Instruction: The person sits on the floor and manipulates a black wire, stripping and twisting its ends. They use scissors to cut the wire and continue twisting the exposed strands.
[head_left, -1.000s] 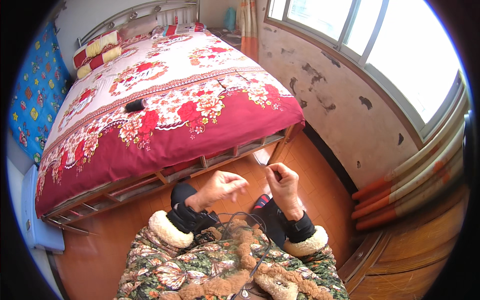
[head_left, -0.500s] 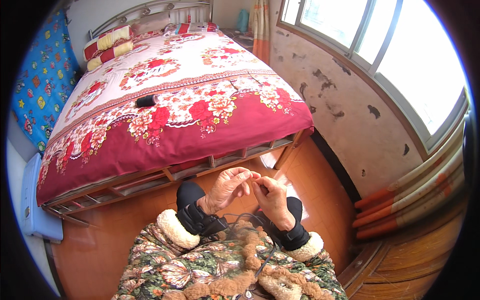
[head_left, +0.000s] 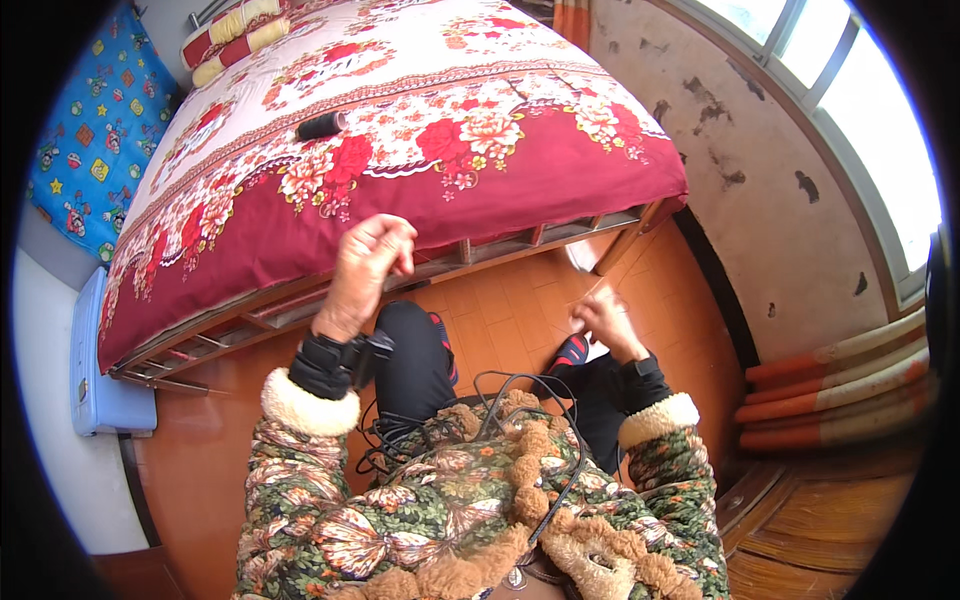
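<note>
My left hand (head_left: pixel 370 262) is raised in front of the bed's near edge, its fingers curled and the thumb pressed against them. Whatever it pinches, if anything, is too small to make out. Lower and to the right, over the floor, my right hand (head_left: pixel 608 318) is also closed in a pinch, a little smeared by motion. What sits between its fingertips cannot be seen. The two hands are well apart. On the bedspread (head_left: pixel 520 185) beyond them lies a black cylinder (head_left: pixel 321 125) like a spool of thread, touched by neither hand.
The metal bed frame (head_left: pixel 465 250) crosses ahead of my knees. Black cables (head_left: pixel 575 440) loop over my lap. A blue plastic box (head_left: pixel 90 370) stands at the left wall. A curtain (head_left: pixel 840 375) and wooden furniture (head_left: pixel 830 520) are at the right.
My hands were together at the fingertips and are now spread apart, the left up and leftward, the right to the right. The view has tilted further down.
</note>
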